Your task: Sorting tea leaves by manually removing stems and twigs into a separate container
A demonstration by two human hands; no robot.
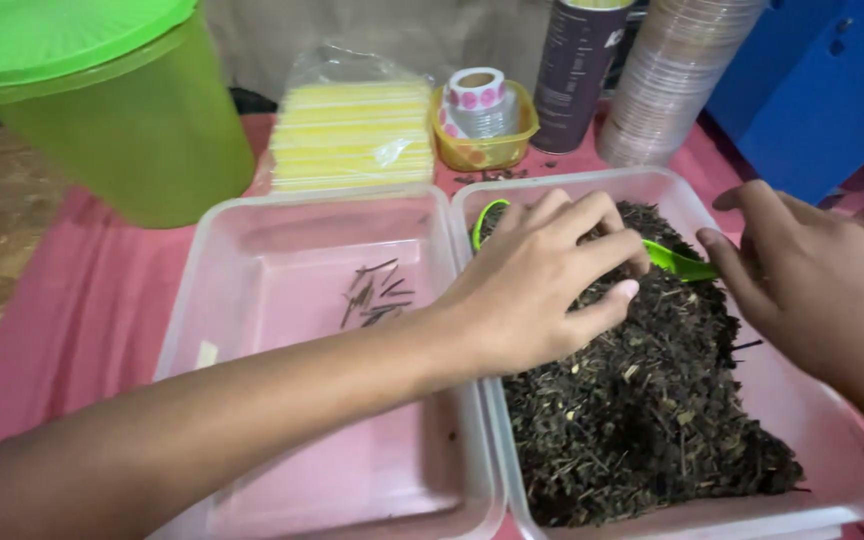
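- Over the right-hand clear tub (pixel 857 470), your left hand (pixel 537 285) reaches across from the neighbouring tub, fingers curled and spread loosely, thumb and fingertips resting on the heap of dried dark leaves (pixel 642 400).
- Whether those fingertips pinch a stem, you cannot tell.
- Your right hand (pixel 822 280) hovers at that tub's far-right edge, fingers relaxed and parted, holding nothing visible.
- Between your two hands lies a green plastic scoop (pixel 680 263), half buried in the leaves; its long axis runs left to right across the tub, one end by each hand.
- Left of the leaf tub, the second clear tub (pixel 252 240) holds only a few sorted stems (pixel 374 290).
- Behind that tub: a stack of yellow bags (pixel 352 135), a green lidded bin (pixel 102 100) and a sticker roll (pixel 479 100).
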